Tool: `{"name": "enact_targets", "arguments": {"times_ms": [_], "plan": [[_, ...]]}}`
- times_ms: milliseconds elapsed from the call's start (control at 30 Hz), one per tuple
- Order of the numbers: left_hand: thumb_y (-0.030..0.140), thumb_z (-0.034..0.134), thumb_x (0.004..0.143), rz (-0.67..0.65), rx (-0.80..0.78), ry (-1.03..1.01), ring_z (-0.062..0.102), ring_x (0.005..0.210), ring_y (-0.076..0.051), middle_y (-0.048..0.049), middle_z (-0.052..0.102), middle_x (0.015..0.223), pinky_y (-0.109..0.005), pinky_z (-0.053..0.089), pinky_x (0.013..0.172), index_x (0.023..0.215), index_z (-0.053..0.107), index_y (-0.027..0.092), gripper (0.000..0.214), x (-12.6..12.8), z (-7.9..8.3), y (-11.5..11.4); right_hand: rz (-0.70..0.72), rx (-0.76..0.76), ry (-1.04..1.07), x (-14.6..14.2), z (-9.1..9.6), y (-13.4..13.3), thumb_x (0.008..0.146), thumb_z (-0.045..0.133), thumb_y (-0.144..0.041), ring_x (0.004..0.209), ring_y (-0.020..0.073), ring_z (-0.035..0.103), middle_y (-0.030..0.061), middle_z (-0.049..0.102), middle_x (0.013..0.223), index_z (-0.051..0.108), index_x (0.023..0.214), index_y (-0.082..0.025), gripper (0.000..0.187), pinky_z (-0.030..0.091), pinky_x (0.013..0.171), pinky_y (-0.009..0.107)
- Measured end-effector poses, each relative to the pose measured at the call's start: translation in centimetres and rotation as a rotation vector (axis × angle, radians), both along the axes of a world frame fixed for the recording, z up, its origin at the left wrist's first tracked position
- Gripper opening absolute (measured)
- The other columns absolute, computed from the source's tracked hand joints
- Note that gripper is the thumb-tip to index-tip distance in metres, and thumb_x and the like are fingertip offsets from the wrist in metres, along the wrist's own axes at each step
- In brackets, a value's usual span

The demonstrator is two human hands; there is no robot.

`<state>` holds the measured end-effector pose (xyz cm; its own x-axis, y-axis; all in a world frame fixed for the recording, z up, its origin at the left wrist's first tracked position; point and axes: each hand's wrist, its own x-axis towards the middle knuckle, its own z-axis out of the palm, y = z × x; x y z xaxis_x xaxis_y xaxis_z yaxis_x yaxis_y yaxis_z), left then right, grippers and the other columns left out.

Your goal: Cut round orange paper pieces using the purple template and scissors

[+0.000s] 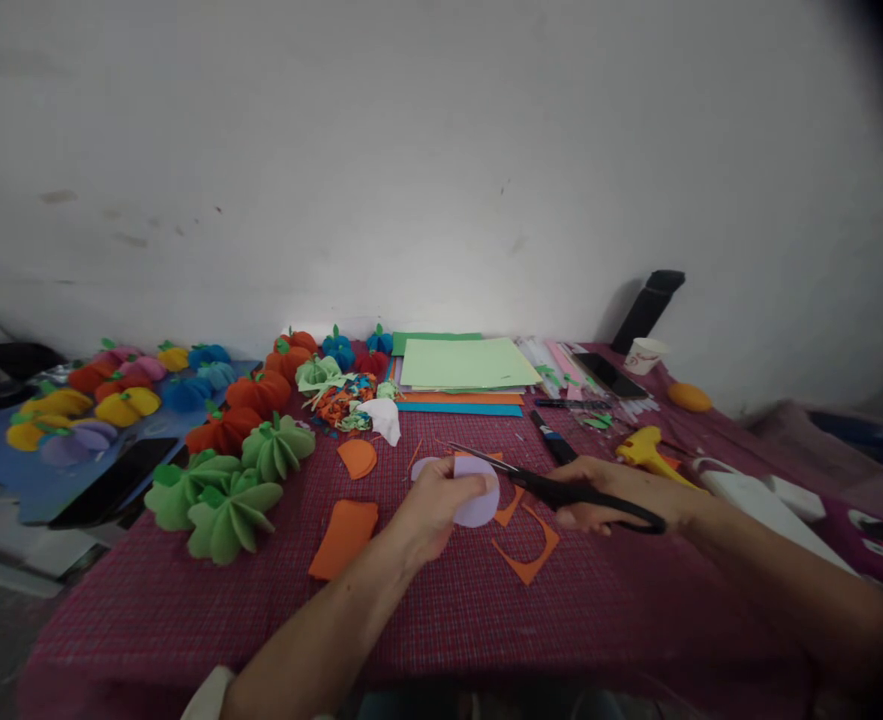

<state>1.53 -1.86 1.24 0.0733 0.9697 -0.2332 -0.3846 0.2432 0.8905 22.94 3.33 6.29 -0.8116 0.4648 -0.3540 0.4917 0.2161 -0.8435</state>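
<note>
My left hand (441, 500) pinches a purple paper circle (480, 508) between thumb and fingers, above the middle of the table. In my right hand (598, 492) is a pair of black-handled scissors (561, 488). Their blades point left and lie close to the upper edge of the purple paper; whether they touch it I cannot tell. Under and beside the hands are curved orange paper offcuts (535, 560). Left of my left hand lie a stack of orange paper rectangles (343, 538) and some rounded orange paper pieces (357, 458).
Green paper pumpkins (231, 515) and orange ones (257, 393) crowd the left side. Paper scraps (340, 405) lie behind. Coloured sheets (471, 363) are stacked against the wall. On the right are a yellow glue gun (647, 450), a paper cup (645, 355) and a phone (612, 375).
</note>
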Motion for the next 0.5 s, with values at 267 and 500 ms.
{"name": "enact_targets", "arguments": {"times_ms": [267,500], "plan": [[0.024,0.074,0.049,-0.062,0.007,-0.007,0.046,0.045,-0.008,0.0009,0.054,0.051,-0.023,0.03,0.049,0.058,0.062,0.011,0.02,0.0,0.5,-0.2,0.043,0.019,-0.081,0.5,1.1,0.6,0.078,0.056,-0.043,0.047,0.0049,0.037,-0.005,0.04,0.057,0.055,0.08,-0.013,0.031,0.031,0.043,0.017],[0.024,0.074,0.047,-0.118,-0.001,0.022,0.046,0.045,-0.008,0.0007,0.055,0.051,-0.022,0.03,0.048,0.057,0.063,0.011,0.02,0.0,0.5,-0.3,0.102,0.03,-0.133,1.3,1.2,1.6,0.077,0.058,-0.044,0.045,0.0045,0.038,-0.0057,0.042,0.055,0.057,0.084,-0.012,0.033,0.032,0.041,0.016]]}}
